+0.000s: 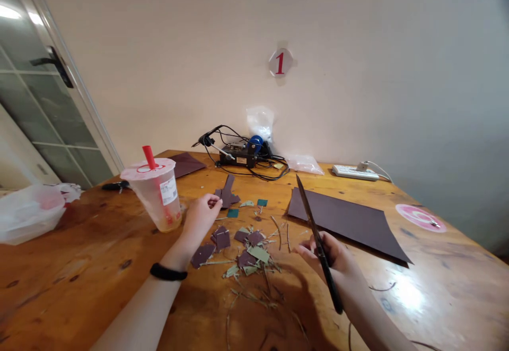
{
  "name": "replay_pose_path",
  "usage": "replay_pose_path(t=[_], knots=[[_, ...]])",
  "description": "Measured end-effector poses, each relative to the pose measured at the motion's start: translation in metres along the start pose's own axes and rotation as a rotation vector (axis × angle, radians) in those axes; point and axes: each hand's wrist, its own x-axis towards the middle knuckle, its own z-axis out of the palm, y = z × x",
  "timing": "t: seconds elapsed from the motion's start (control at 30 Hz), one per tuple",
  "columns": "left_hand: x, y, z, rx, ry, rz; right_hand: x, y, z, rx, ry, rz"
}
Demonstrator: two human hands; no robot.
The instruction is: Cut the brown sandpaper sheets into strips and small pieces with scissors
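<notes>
My left hand (203,213), wearing a black wristband, has its thumb and fingers pinched at the left edge of a dark paper piece (226,197) in a small pile. My right hand (328,253) is closed round a long, dark-bladed cutting tool (312,218), its tip pointing up and away. The tool shows nearly edge-on, so I cannot tell whether it is a knife or scissors. Between my hands lie scattered dark and pale green scraps (259,254) with thin strips. Two small teal squares (233,213) lie near my left fingertips.
A plastic cup (157,197) with a red straw stands left of my left hand. A dark sheet (342,218) lies to the right. Toward the wall are a black device (238,155) with cables and a power strip (355,172). A white plastic bag (32,210) sits far left.
</notes>
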Motion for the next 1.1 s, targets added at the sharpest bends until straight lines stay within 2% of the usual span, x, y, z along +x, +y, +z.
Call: replay_pose_path(t=[0.13,0.3,0.47,0.67,0.97,1.1], knots=[[0.012,-0.008,-0.010,0.057,0.045,-0.063,0.000,0.008,0.001,0.010,0.024,-0.029],[0.014,-0.013,-0.007,0.069,0.027,-0.076,0.001,0.018,0.001,0.036,0.038,-0.041],[0.012,-0.014,-0.001,0.094,0.034,-0.039,0.000,0.013,0.001,0.040,0.036,-0.038],[0.013,-0.012,0.002,0.010,-0.018,0.002,-0.002,0.011,0.001,0.038,0.032,-0.039],[0.012,-0.014,0.009,0.026,-0.033,-0.065,-0.003,0.009,0.004,0.029,0.021,-0.036],[0.007,-0.007,0.008,0.083,-0.047,-0.014,0.003,0.004,-0.007,0.024,0.040,-0.034]])
